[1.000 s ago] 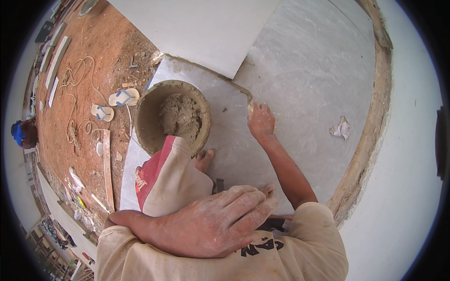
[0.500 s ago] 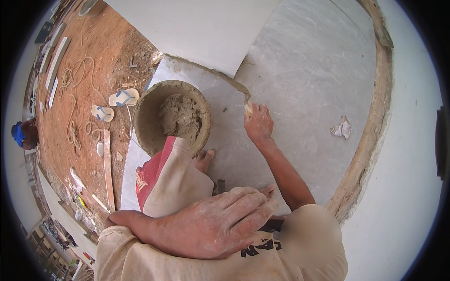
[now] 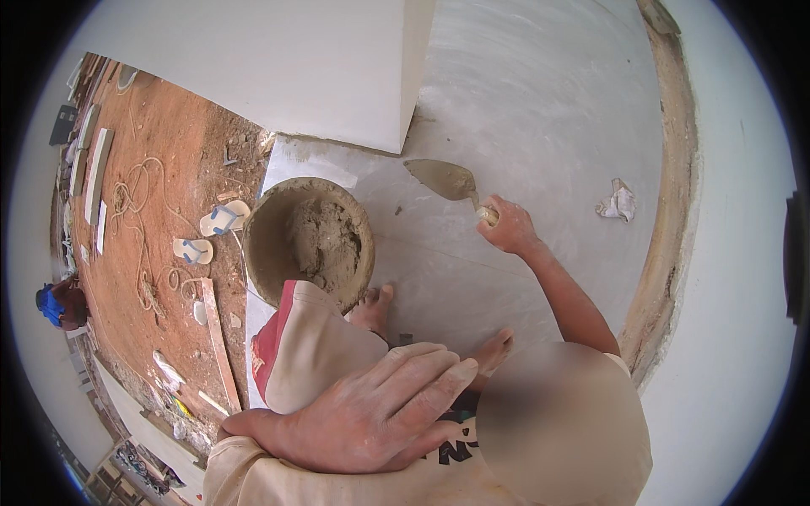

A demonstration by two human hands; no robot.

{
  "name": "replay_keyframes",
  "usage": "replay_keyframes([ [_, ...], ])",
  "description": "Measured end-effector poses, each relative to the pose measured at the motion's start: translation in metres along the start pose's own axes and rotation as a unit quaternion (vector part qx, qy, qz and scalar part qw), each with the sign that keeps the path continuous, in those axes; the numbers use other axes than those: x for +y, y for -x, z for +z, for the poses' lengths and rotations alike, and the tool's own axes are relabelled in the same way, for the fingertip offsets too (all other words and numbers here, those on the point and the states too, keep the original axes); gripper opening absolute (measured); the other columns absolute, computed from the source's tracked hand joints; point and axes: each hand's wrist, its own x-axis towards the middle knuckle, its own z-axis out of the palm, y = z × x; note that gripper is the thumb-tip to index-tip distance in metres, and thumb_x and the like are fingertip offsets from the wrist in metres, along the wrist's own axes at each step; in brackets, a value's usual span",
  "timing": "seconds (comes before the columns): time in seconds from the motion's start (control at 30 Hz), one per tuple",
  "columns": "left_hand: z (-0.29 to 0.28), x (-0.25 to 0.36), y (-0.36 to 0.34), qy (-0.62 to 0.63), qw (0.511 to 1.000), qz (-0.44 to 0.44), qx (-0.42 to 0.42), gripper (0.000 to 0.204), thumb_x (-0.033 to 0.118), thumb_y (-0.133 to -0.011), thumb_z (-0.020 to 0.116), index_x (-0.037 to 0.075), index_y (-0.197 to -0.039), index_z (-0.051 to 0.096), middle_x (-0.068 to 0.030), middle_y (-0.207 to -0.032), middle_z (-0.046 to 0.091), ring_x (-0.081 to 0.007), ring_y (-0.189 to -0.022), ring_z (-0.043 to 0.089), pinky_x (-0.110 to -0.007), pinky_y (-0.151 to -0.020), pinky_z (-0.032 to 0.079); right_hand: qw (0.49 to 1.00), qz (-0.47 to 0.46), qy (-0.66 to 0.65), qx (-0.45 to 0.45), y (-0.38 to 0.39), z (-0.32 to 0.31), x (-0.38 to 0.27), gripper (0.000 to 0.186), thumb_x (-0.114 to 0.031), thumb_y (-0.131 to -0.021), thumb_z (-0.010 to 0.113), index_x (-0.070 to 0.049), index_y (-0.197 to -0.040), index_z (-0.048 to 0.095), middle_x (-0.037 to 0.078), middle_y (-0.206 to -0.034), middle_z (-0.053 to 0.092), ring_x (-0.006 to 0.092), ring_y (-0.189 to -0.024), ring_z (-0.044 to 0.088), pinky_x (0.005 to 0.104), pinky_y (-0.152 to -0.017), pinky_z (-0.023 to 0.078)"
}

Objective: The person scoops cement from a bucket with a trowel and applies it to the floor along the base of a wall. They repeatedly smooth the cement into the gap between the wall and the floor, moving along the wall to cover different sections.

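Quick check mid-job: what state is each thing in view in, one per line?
Right hand: closed around the trowel's handle
Trowel: held, blade smeared with mortar
Bucket: open, partly filled, rim caked
Mortar in bucket: lumpy
Left hand: fingers extended, dusty, palm hidden
Sandals: off the feet
Rope: loose, looped
White scrap: crumpled

Mortar (image 3: 327,240) sits in the bucket (image 3: 268,244), 2 sandals (image 3: 221,220) left, trowel (image 3: 443,179) right.
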Motion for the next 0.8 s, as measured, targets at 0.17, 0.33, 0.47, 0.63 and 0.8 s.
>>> replay_keyframes([
  [0.17,0.001,-0.002,0.002,-0.019,1.0,0.0,-0.007,0.063,0.03,-0.082,0.081,-0.01,-0.125,0.056,-0.0221,-0.115,0.063,-0.0364,-0.1,0.065,-0.038,-0.082,0.057,0.989,0.007,-0.146,0.012,-0.013,-0.011,0.012,0.035,-0.028,-0.08,0.068,-0.008,-0.108,0.062,0.014,-0.09,0.067,0.027,-0.083,0.066,0.0408,-0.074,0.052],
  [0.33,0.001,-0.003,-0.002,-0.027,0.999,-0.006,-0.022,0.064,0.033,-0.082,0.081,-0.009,-0.124,0.056,-0.0221,-0.115,0.062,-0.0364,-0.101,0.065,-0.038,-0.082,0.057,0.872,0.106,-0.477,-0.011,-0.042,0.016,0.012,0.031,-0.028,-0.091,0.059,-0.005,-0.112,0.063,0.009,-0.086,0.062,0.0196,-0.078,0.062,0.0361,-0.07,0.052],
  [0.47,0.001,-0.003,-0.004,-0.031,0.999,-0.013,-0.035,0.065,0.034,-0.082,0.081,-0.009,-0.124,0.056,-0.0223,-0.116,0.062,-0.0366,-0.101,0.065,-0.039,-0.084,0.056,0.686,0.149,-0.708,-0.079,-0.059,0.038,-0.013,0.035,-0.028,-0.097,0.049,0.0,-0.115,0.061,0.007,-0.085,0.06,0.0166,-0.072,0.059,0.0336,-0.064,0.053],
  [0.63,0.001,-0.001,-0.006,-0.04,0.998,-0.022,-0.039,0.067,0.034,-0.08,0.083,-0.009,-0.124,0.057,-0.023,-0.117,0.062,-0.0361,-0.102,0.065,-0.04,-0.086,0.056,0.621,0.143,-0.763,-0.109,-0.079,0.068,-0.028,0.036,-0.029,-0.095,0.048,0.001,-0.113,0.06,0.008,-0.082,0.059,0.0156,-0.066,0.057,0.0335,-0.057,0.052],
  [0.8,0.002,-0.001,-0.009,-0.044,0.998,-0.031,-0.035,0.067,0.035,-0.078,0.085,-0.008,-0.122,0.059,-0.0233,-0.116,0.063,-0.0354,-0.102,0.066,-0.04,-0.086,0.055,0.596,0.142,-0.78,-0.129,-0.085,0.084,-0.048,0.038,-0.033,-0.092,0.049,-0.001,-0.109,0.061,0.007,-0.08,0.058,0.015,-0.064,0.056,0.0323,-0.055,0.051],
])
